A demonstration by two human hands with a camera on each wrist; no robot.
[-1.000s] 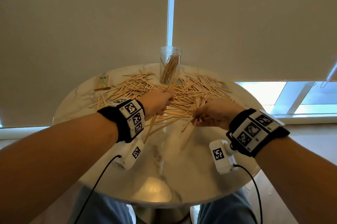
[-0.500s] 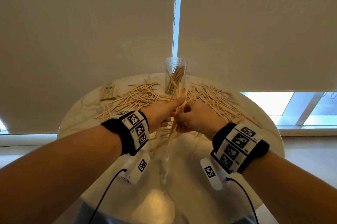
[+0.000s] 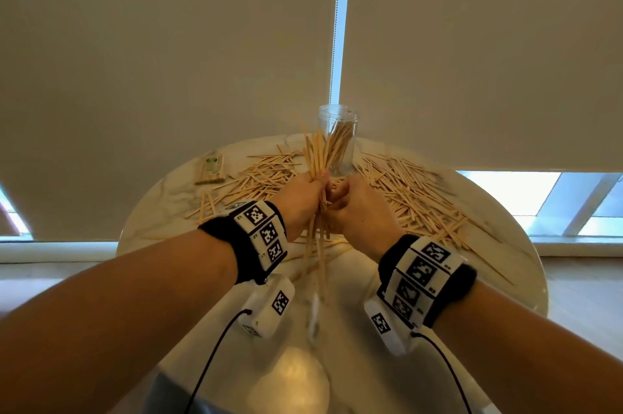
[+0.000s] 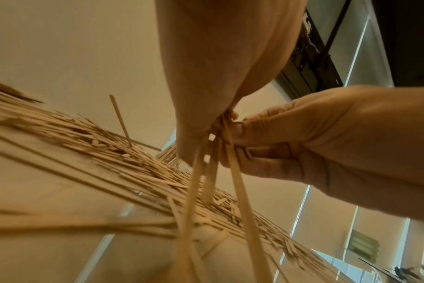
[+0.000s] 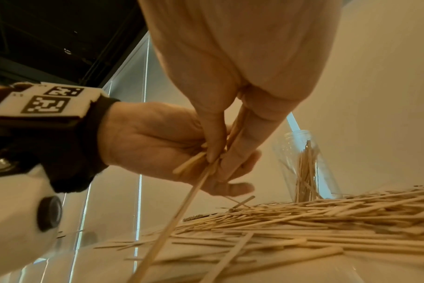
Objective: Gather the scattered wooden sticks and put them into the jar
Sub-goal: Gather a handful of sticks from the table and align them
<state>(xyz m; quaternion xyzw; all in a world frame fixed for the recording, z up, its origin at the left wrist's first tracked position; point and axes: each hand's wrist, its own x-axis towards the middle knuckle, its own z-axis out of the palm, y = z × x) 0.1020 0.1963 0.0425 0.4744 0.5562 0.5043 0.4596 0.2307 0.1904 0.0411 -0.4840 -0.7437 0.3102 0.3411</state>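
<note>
A bundle of wooden sticks point(image 3: 317, 157) stands nearly upright above the round table point(image 3: 168, 211), gripped in the fist of my left hand point(image 3: 303, 198). My right hand point(image 3: 354, 204) presses against it from the right and pinches the same sticks point(image 5: 196, 193) between thumb and fingers. The bundle's lower ends point(image 4: 194, 201) hang down toward the tabletop. Just behind the hands stands the clear jar point(image 3: 338, 137), open on top, with several sticks leaning inside. Many loose sticks point(image 3: 411, 198) lie scattered right and left point(image 3: 266, 177) of the jar.
A small packet of sticks point(image 3: 210, 171) lies at the table's far left. Roller blinds hang close behind the table. White camera units with black cables hang under both wrists over the near part of the table.
Both hands came together from apart on the table and lifted a bundle of sticks upright in front of the jar. The head view tilted upward.
</note>
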